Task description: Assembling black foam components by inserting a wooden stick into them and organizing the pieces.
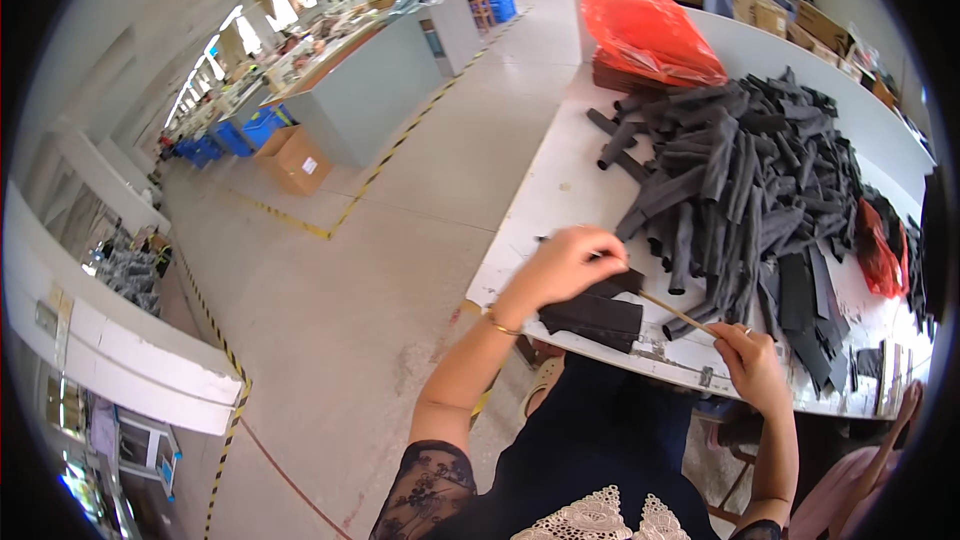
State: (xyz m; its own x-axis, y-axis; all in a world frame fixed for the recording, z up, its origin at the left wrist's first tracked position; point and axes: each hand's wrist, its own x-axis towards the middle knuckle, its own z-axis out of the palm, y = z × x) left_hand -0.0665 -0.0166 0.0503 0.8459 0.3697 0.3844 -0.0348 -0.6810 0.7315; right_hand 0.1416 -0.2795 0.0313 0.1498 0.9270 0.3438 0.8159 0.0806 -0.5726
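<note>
My right hand is closed round one end of a thin, light brown stick, which slants up to the left. At its far end is a small dark piece of sheet material, with the curled, slightly blurred fingers of my left hand on it. Just below my left hand, flat dark sheets lie stacked at the table's near edge. Beyond my hands spreads a large heap of dark grey rolled tubes.
On the white table, a red plastic bag lies beyond the heap and another red bag to the right. Flat dark strips lie near my right hand. Another person's arm shows at lower right. A cardboard box stands across the aisle.
</note>
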